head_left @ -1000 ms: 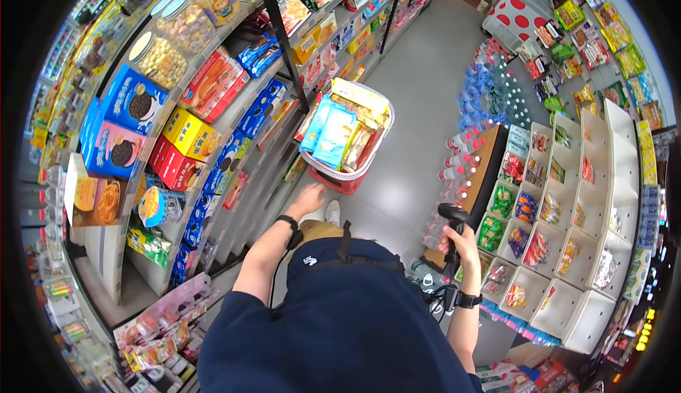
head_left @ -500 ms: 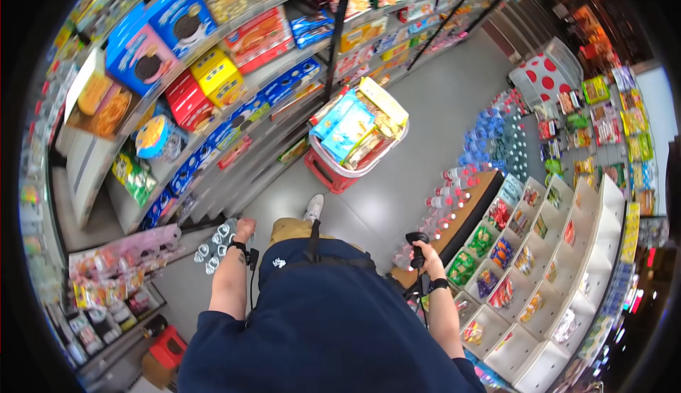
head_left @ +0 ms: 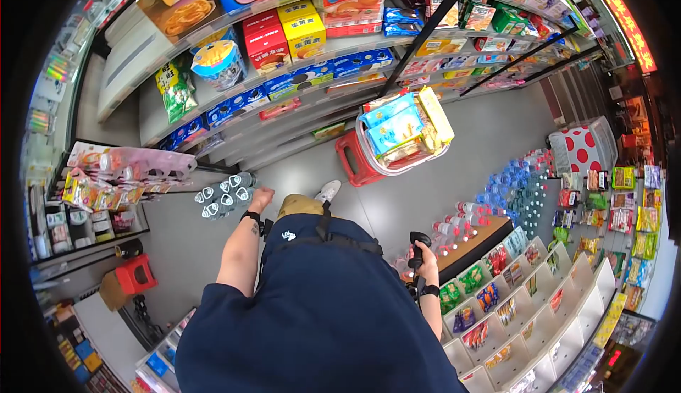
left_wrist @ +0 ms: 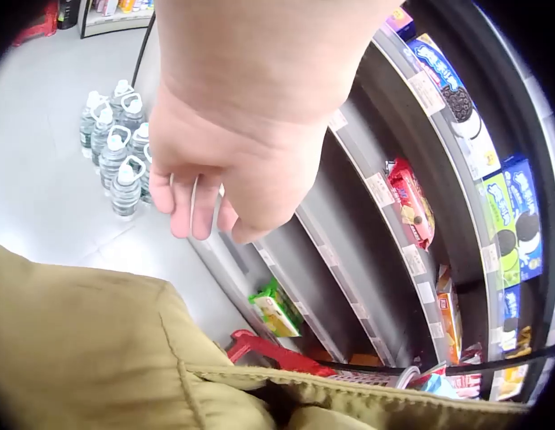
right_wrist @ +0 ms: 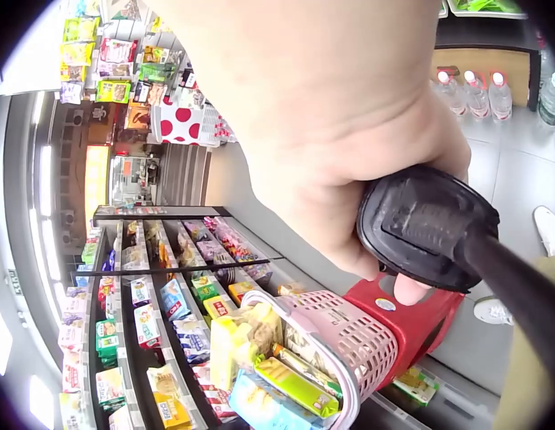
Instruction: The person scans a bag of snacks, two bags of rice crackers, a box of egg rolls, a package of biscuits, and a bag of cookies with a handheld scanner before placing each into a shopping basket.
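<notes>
My right hand (head_left: 426, 264) grips a black handheld device (head_left: 420, 239) with a cable, beside the snack bins. In the right wrist view the fingers of the right hand (right_wrist: 376, 170) curl round the black handle (right_wrist: 430, 228). My left hand (head_left: 262, 199) hangs at my side holding nothing, close to large water bottles (head_left: 225, 196) on the floor. The left wrist view has the left hand (left_wrist: 233, 170) with its fingers loosely bent. Ahead, a pink-white basket (right_wrist: 354, 340) full of snack packs rests on a red stool (head_left: 355, 159).
Shelves of boxed snacks (head_left: 305, 31) run along the far side. At right stand snack bins (head_left: 525, 315), bottle rows (head_left: 461, 219) and a red-dotted box (head_left: 578, 148). Another red stool (head_left: 136, 274) is at left. Grey floor (head_left: 298, 173) lies between.
The view has turned left, so the shelves and basket have shifted right and the large bottles show fully. The left hand has moved back from near the basket to my side. The right hand keeps its grip.
</notes>
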Demonstrator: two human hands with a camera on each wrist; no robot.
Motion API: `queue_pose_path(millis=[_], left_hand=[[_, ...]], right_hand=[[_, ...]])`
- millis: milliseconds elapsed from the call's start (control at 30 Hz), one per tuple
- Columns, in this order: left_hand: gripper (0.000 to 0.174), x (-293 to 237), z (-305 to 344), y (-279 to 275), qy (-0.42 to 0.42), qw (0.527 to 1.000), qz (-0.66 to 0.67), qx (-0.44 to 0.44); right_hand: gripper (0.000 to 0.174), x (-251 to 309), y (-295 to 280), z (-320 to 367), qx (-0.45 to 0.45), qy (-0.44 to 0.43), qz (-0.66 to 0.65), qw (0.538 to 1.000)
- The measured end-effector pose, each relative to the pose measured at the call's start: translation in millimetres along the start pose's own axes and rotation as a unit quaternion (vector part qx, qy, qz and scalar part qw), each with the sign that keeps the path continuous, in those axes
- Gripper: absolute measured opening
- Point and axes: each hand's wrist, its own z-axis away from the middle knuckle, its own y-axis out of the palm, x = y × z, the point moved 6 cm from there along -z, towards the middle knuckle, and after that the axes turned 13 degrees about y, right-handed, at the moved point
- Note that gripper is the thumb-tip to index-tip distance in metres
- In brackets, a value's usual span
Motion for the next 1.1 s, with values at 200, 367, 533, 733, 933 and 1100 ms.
queue_pose_path(millis=[200, 367, 533, 733, 933, 1100], left_hand=[[0.025, -19, 21, 7, -0.024, 0.998, 0.058, -0.009], [0.024, -28, 28, 10, -0.035, 0.998, 0.053, -0.004], [0.024, -12, 25, 15, -0.025, 0.996, 0.084, -0.001], [0.025, -17, 31, 14, -0.022, 0.997, 0.076, 0.008], [0.025, -39, 37, 10, -0.036, 0.997, 0.074, 0.012], [0.025, -30, 28, 12, -0.036, 0.996, 0.074, 0.017]], right_hand=[[0.024, -3, 1, -3, 0.03, 0.025, -0.009, 0.999], [0.024, -9, -7, 1, 0.004, 0.006, -0.027, 1.0], [0.024, -18, -17, -7, 0.025, 0.024, -0.031, 0.999], [0.027, -25, -12, -8, 0.067, 0.049, -0.047, 0.995], [0.027, -25, -9, -1, 0.051, 0.037, -0.055, 0.997], [0.027, -27, -7, 0, 0.05, 0.03, -0.057, 0.997]])
